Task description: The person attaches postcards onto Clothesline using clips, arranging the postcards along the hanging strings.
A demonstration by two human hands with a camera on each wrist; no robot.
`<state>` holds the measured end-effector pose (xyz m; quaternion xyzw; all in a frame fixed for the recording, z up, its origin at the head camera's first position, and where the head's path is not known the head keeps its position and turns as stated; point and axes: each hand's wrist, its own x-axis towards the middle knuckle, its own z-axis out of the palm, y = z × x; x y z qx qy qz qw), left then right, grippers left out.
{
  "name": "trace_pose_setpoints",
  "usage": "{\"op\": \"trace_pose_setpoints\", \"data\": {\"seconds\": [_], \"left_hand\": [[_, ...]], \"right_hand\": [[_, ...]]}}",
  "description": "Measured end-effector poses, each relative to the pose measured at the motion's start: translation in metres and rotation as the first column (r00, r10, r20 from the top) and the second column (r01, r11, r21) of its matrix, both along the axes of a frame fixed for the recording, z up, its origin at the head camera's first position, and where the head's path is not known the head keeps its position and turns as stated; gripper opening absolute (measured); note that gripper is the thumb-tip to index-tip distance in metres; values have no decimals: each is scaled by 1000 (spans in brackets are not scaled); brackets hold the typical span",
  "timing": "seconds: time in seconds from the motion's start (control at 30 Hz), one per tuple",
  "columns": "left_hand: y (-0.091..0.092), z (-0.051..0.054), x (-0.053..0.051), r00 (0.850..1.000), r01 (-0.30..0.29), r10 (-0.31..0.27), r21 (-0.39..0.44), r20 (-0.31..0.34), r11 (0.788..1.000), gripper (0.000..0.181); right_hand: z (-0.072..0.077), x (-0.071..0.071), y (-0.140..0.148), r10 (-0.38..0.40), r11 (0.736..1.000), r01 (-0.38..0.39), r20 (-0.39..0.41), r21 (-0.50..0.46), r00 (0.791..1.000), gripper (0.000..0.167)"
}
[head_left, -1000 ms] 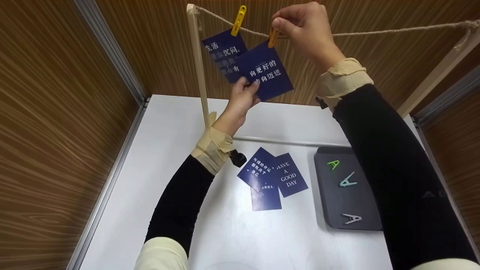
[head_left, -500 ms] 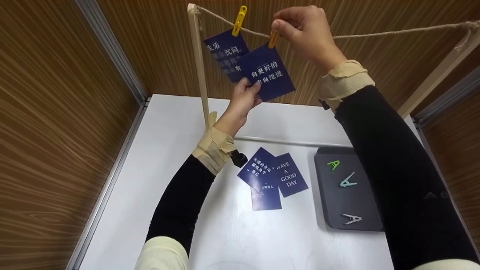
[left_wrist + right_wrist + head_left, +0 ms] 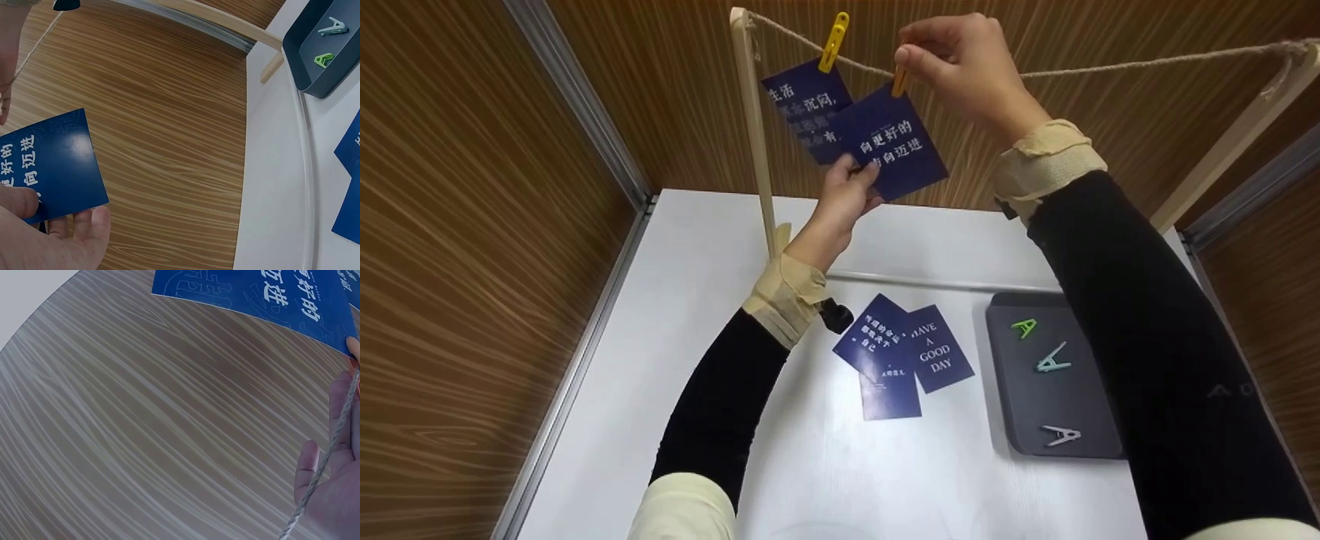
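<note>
My left hand (image 3: 844,196) pinches the lower left edge of a dark blue card (image 3: 901,154) with white lettering, thumb in front and fingers behind. An orange clothespin (image 3: 899,79) sits at that card's top corner by the rope (image 3: 1140,64), and my right hand (image 3: 971,67) pinches its upper end. In the right wrist view the rope (image 3: 320,469) passes in front of the right palm, and the clothespin is mostly cut off at the edge. Left of it another blue card (image 3: 802,105) hangs from a yellow clothespin (image 3: 834,43), partly covered by the held card.
Three blue cards (image 3: 889,356) overlap on the white table (image 3: 840,480). A dark grey tray (image 3: 1012,409) at the right holds green (image 3: 1024,328), light blue (image 3: 1053,360) and grey clothespins (image 3: 1062,435). Wooden posts (image 3: 752,112) carry the rope; a wood-grain wall stands behind.
Both hands stay at the card and the orange clothespin, with only slight shifts. The whole head view has moved a little; the cards and tray lie as before.
</note>
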<state>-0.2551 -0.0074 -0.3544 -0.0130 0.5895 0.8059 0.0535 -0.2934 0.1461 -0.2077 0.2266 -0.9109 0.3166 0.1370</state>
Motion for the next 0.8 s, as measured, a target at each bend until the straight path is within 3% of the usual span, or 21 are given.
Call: {"op": "trace_pose_setpoints", "data": {"seconds": [0.37, 0.6, 0.8], "left_hand": [[2, -2, 2, 1000, 29, -30, -19, -3, 999, 20], [-5, -6, 1, 1000, 8, -8, -10, 1, 1000, 16], [-7, -11, 1, 999, 13, -12, -19, 50, 1000, 19]], "right_hand": [[-2, -1, 5, -28, 995, 30, 26, -96, 999, 44], [-4, 2, -5, -6, 999, 4, -36, -42, 999, 46], [-8, 3, -1, -33, 999, 32, -151, -9, 988, 47]]}}
